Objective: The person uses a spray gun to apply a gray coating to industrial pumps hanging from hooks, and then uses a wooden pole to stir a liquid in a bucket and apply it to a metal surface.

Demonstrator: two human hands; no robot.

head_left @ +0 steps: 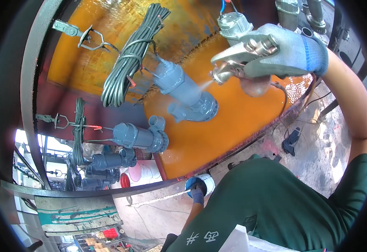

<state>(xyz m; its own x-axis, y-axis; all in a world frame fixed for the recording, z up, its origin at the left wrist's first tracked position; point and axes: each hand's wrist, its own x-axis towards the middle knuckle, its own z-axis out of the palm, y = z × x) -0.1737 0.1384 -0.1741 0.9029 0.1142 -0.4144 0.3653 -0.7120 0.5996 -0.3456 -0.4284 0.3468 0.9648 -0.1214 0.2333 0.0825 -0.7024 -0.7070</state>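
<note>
Right grip [283, 52] holds spray gun [225, 72]; bundled cable [134, 54] hangs beside pump [183, 87].

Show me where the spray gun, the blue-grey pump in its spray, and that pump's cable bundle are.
Spray gun [225, 72], head view: on its metal front end.
Blue-grey pump [183, 87], head view: on its cylindrical body.
Cable bundle [134, 53], head view: on its coiled strands, midway along.

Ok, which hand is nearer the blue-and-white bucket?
The left. The left hand is right at the bucket's mouth; the right hand is well away from it, higher and farther right in the view, gripping the spray gun.
</note>
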